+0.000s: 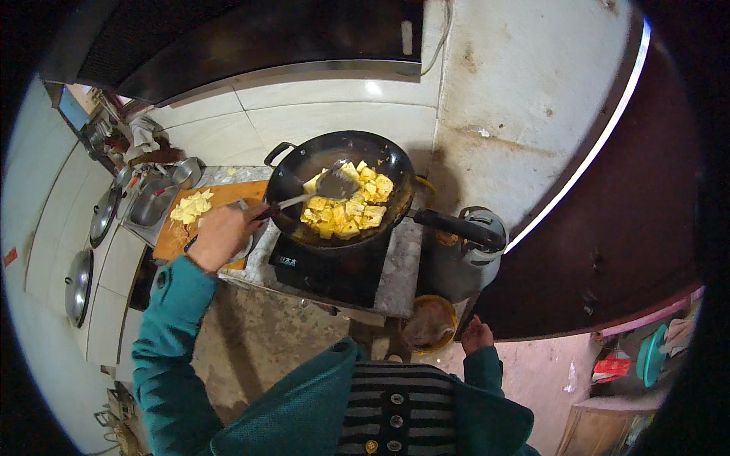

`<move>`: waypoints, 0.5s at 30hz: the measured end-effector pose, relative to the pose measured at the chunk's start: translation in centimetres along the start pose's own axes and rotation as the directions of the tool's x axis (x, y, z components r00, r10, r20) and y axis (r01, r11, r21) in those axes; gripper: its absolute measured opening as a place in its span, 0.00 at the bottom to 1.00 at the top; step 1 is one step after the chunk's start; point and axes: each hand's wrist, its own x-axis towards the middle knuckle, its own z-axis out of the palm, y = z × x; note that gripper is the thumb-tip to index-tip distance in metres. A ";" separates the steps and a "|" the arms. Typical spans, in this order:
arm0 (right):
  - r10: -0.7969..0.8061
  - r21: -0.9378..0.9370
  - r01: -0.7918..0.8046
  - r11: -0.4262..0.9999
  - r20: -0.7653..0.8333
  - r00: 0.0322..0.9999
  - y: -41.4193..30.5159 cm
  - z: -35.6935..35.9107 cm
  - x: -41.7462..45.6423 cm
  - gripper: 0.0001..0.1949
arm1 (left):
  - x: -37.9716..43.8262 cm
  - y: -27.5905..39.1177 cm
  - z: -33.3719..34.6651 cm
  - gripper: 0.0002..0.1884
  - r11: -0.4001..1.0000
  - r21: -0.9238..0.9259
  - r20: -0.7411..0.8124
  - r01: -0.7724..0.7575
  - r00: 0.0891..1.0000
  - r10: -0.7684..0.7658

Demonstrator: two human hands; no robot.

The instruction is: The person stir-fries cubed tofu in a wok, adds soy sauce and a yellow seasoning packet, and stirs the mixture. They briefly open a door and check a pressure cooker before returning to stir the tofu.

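Observation:
My left hand (pixel 219 235) is closed around the dark handle of a metal spatula (pixel 296 200), whose broad head lies over yellow, tofu-like pieces (pixel 348 214) in a black wok (pixel 353 142). The wok stands on a black cooktop (pixel 331 273), its long handle (pixel 459 226) pointing right and a loop handle at the upper left. Beside my left wrist is a wooden cutting board (pixel 222 192) bearing pale sliced pieces (pixel 192 206) and a small minced heap. My right hand (pixel 477 336) hangs low near the dark panel's edge, away from the wok; its fingers are too unclear to read.
A gas cylinder (pixel 485 268) stands under the wok's long handle. Below the counter's right end is a yellow-rimmed bucket (pixel 429 324). A metal basin (pixel 187 172) and a sink (pixel 151 205) lie left of the board. The range hood (pixel 274 34) overhangs the counter.

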 end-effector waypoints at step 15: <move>0.290 -0.345 -0.276 0.897 -0.012 0.957 0.6 3.7 -0.3 0.13 | -9.3 2.9 7.9 0.22 0.891 -0.350 -0.325 0.289 0.855 -0.405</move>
